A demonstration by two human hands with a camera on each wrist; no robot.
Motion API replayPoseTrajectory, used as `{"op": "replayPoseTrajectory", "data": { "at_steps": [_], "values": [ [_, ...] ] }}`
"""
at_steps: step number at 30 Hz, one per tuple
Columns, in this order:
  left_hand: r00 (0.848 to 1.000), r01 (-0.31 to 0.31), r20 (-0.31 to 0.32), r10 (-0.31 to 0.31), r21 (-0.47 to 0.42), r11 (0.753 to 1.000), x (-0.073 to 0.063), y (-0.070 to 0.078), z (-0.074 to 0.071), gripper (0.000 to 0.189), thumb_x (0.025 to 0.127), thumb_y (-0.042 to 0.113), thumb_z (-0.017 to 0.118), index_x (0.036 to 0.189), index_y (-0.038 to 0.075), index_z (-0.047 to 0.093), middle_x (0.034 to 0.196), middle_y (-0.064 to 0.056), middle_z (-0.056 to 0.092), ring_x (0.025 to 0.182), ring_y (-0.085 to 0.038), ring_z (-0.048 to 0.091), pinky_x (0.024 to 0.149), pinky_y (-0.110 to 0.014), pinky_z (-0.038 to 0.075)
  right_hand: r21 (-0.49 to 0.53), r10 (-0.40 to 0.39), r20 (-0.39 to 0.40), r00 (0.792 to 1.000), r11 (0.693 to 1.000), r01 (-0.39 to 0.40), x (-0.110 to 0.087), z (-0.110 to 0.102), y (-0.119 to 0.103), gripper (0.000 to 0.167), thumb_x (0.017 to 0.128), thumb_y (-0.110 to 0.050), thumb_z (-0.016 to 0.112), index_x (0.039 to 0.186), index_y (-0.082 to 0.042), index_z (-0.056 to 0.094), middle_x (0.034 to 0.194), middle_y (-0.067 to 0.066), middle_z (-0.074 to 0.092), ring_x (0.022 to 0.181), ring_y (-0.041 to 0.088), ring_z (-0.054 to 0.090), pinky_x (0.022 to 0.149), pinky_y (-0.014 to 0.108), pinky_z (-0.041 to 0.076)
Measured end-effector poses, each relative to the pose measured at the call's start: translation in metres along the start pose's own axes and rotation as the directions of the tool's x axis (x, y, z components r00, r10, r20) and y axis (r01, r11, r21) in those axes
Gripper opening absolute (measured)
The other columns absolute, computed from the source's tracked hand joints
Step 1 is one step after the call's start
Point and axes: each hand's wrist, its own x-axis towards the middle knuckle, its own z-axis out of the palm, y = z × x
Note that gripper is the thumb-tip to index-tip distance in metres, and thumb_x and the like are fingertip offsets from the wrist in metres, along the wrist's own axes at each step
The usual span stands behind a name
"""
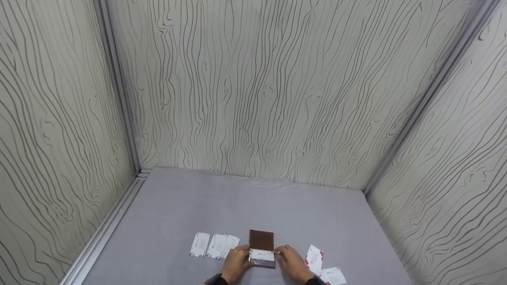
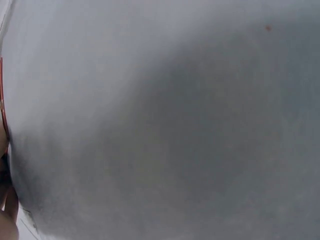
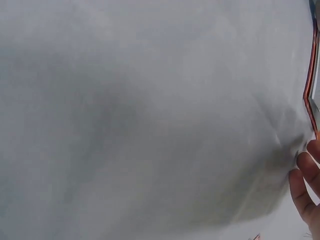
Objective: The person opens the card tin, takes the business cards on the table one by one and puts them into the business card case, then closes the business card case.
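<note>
A brown card case (image 1: 261, 239) lies opened flat on the grey cloth, its lid turned away from me. White cards with printed leaves (image 1: 261, 255) lie in its near half. My left hand (image 1: 236, 262) holds the left side of the case, fingers bent at the edge and thumb near the front corner. From the other side my right hand (image 1: 292, 262) grips the right edge with bent fingers; its thumb is mostly hidden. Only the case's red-brown edge (image 3: 309, 85) and a few fingertips (image 3: 298, 187) show in the right wrist view.
Left of the case lie white cards with green leaf prints (image 1: 222, 245) and another such card (image 1: 200, 244). To the right are a card with red flowers (image 1: 315, 258) and one more white card (image 1: 333, 276). Wood-patterned walls (image 1: 253, 87) enclose the grey-covered table (image 1: 178, 206).
</note>
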Motion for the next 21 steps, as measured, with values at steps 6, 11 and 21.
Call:
{"op": "replayPoseTrajectory", "data": {
  "at_steps": [6, 11, 21],
  "values": [
    [1.0, -0.014, -0.005, 0.014, 0.002, 1.0, 0.0, -0.004, 0.002, 0.03, 0.08, 0.027, 0.078, 0.098, 0.003, 0.075, 0.117, -0.018, 0.068, 0.106, -0.03, 0.064, 0.083, -0.042, 0.048, -0.016, -0.02, -0.023, 1.0, 1.0, 0.02, -0.006, -0.008, 0.01, 0.011, 0.091, -0.001, 0.063, 0.101, -0.002, 0.065, 0.089, 0.009, 0.063, 0.081, 0.022, 0.061, 0.072, 0.04, 0.05],
    [1.0, -0.015, -0.004, 0.015, 0.0, 1.0, -0.001, -0.002, 0.0, 0.03, 0.08, 0.026, 0.078, 0.099, 0.002, 0.076, 0.117, -0.017, 0.069, 0.105, -0.029, 0.065, 0.083, -0.041, 0.049, -0.033, 0.051, 0.026, 0.998, 0.998, -0.05, -0.012, -0.016, 0.021, 0.007, 0.09, -0.002, 0.063, 0.095, -0.005, 0.067, 0.087, 0.006, 0.064, 0.084, 0.023, 0.062, 0.075, 0.041, 0.05],
    [0.999, -0.038, -0.019, 0.038, 0.01, 0.999, 0.0, -0.001, -0.001, 0.03, 0.079, 0.025, 0.078, 0.098, 0.002, 0.075, 0.114, -0.018, 0.069, 0.104, -0.029, 0.065, 0.083, -0.042, 0.049, -0.197, 0.076, -0.101, 0.992, 0.976, -0.095, -0.033, -0.03, 0.043, 0.015, 0.079, 0.005, 0.069, 0.083, -0.01, 0.068, 0.08, -0.002, 0.057, 0.075, 0.022, 0.058, 0.066, 0.037, 0.048]
  ]
}}
